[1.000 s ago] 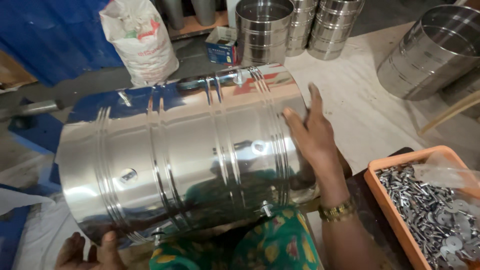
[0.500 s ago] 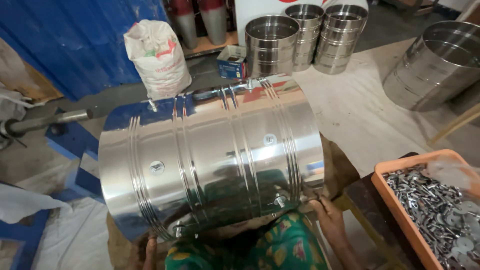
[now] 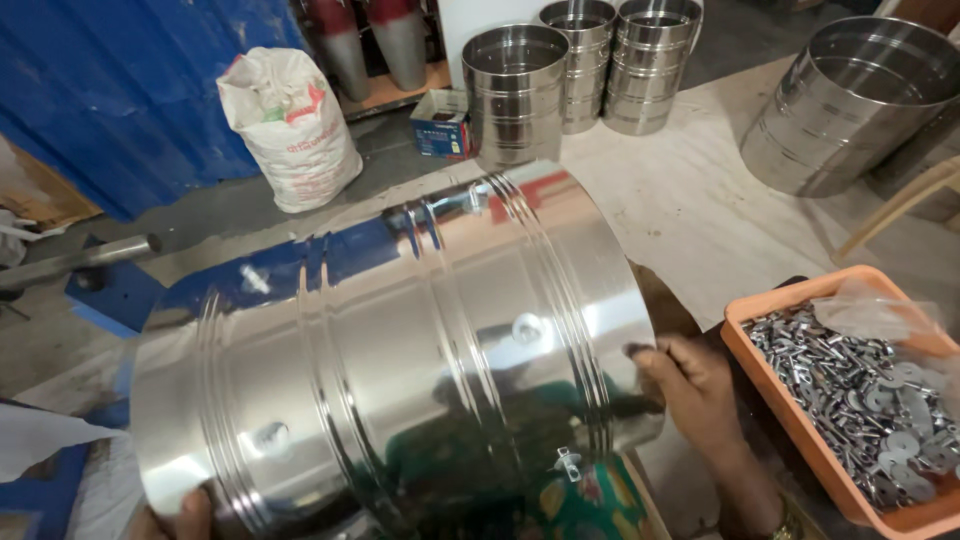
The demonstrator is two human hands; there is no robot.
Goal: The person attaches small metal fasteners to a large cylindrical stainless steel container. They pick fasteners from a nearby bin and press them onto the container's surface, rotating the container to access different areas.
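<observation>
A large shiny steel drum (image 3: 400, 370) with ribbed bands is held lying on its side across the near middle of the scene, above a patterned green cloth (image 3: 570, 505) that is glimpsed beneath its near edge. The right hand (image 3: 690, 385) is closed over the drum's right rim, the thumb on the outside of the polished wall and the fingers curled around the edge. Only the fingertips of the left hand (image 3: 185, 515) are seen at the near left corner, pressed against the drum's lower left rim; how far that hand is closed cannot be told. Just right of the right hand, an orange tray (image 3: 775, 400) filled with small metal fittings is placed, with clear plastic lying over its far part. Farther off, three stacks of smaller steel containers (image 3: 515, 95) are stood together on the floor, a small blue box (image 3: 440, 125) beside them, and a white sack (image 3: 285, 130) is set to the far left. A wide steel drum (image 3: 850, 105) is seen at the far right.
</observation>
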